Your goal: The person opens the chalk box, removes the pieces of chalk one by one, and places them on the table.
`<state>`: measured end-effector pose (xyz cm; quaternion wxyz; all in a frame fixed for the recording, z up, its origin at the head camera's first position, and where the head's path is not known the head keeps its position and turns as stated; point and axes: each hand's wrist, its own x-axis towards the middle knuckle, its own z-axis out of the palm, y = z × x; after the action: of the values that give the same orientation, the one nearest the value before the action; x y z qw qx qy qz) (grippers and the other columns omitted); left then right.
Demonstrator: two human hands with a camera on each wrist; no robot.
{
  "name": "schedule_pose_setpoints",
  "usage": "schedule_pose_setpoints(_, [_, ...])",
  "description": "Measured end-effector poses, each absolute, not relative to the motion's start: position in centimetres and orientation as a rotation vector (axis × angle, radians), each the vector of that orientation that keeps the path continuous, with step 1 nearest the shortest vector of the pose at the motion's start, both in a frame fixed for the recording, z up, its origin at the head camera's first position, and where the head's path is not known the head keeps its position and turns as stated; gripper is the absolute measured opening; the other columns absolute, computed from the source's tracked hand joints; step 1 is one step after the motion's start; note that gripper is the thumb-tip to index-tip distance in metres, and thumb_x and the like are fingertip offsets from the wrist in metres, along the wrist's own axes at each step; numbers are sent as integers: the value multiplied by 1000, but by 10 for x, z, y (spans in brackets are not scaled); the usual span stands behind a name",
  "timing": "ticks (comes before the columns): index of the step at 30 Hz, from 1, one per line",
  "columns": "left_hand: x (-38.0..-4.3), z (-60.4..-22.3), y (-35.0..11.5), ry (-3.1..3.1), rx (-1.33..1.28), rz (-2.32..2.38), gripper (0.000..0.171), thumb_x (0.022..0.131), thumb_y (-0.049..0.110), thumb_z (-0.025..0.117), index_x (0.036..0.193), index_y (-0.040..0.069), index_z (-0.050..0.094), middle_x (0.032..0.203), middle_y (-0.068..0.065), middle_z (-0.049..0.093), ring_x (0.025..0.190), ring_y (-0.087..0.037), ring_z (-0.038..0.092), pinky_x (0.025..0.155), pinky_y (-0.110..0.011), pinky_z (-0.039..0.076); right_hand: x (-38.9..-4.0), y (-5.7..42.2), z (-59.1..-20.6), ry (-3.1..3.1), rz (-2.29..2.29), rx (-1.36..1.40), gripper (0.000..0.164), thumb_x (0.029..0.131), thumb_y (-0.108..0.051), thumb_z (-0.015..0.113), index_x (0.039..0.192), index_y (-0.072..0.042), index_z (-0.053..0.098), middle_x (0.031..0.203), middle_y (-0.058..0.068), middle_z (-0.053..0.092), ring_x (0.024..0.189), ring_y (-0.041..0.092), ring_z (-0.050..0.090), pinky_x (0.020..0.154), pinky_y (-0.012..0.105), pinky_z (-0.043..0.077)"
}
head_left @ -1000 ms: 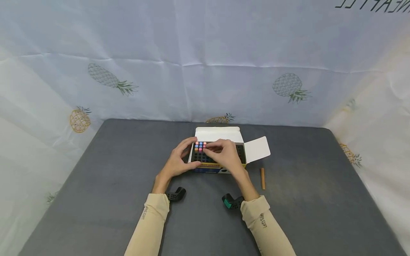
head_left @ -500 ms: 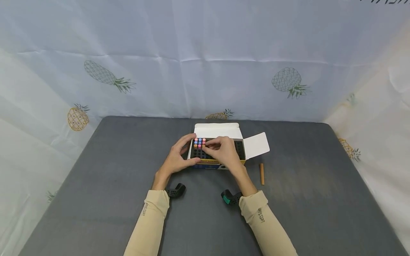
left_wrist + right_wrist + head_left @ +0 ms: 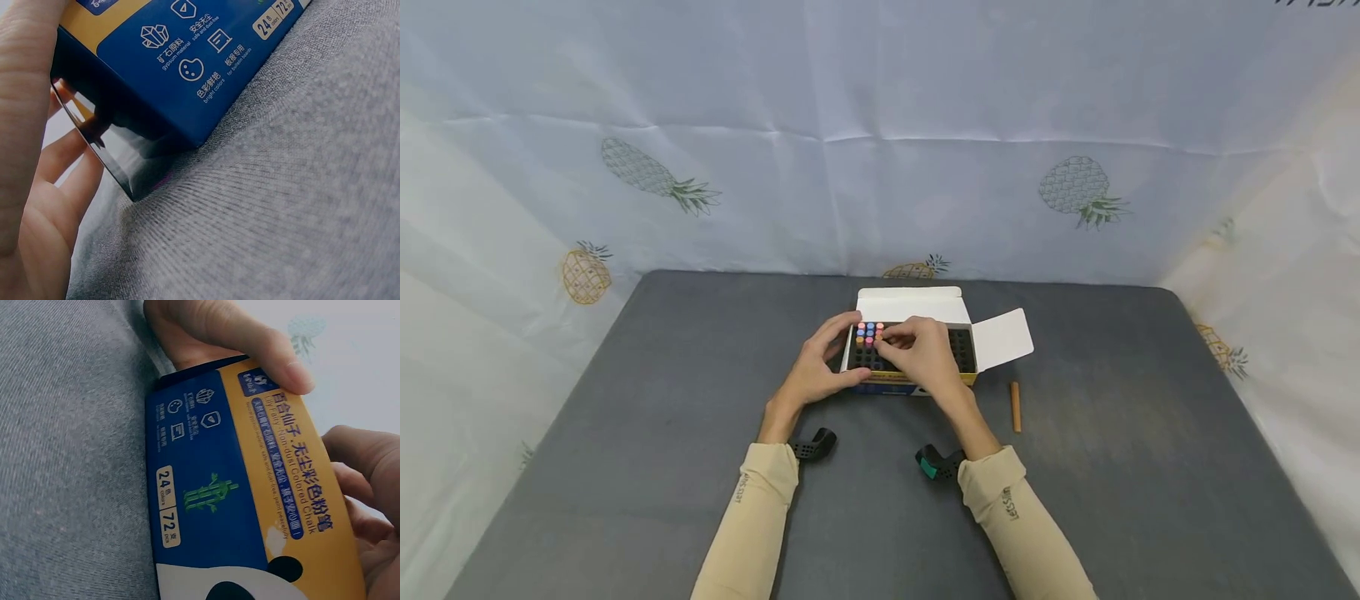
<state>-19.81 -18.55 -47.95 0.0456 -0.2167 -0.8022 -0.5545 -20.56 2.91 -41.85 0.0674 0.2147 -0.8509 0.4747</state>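
Note:
An open box of coloured chalk, blue and yellow, stands on the table. Pink, blue and orange chalk sticks fill several holes at the left end of its black insert. My left hand holds the box's left end, thumb on the near edge and fingers at the far side. Over the middle of the insert, my right hand pinches at an orange chalk stick beside the filled holes. Its fingers mostly cover that stick. In the right wrist view, the left thumb presses on the yellow edge of the box.
The box's white lid stands folded back behind it. A side flap sticks out to the right. One loose orange-brown chalk stick lies on the grey table right of the box. A pineapple-print cloth hangs behind the table.
The head view has tilted slightly, so the scene sits a little higher. An orange chalk end now shows at my right fingertips. My left hand keeps its hold on the box.

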Motion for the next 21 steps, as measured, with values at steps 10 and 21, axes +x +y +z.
schedule_pose_setpoints(10, [-197, -480, -180, -2459, -638, -1717, 79, 85, 15, 84, 155, 16, 46, 163, -8, 39, 152, -33, 38, 119, -59, 40, -206, 30, -419, -2532, 1496, 588, 13, 90, -11, 79, 96, 0, 82, 87, 16, 74, 73, 26, 73, 67, 29, 62])
schedule_pose_setpoints(21, [-200, -478, -181, -2468, -635, -1739, 84, 83, -4, 79, 156, 6, 41, 164, -16, 35, 154, -38, 33, 121, -61, 36, -208, 29, -415, -2557, 1502, 590, 16, 89, -12, 80, 99, 1, 81, 91, 16, 73, 76, 26, 73, 69, 30, 63])
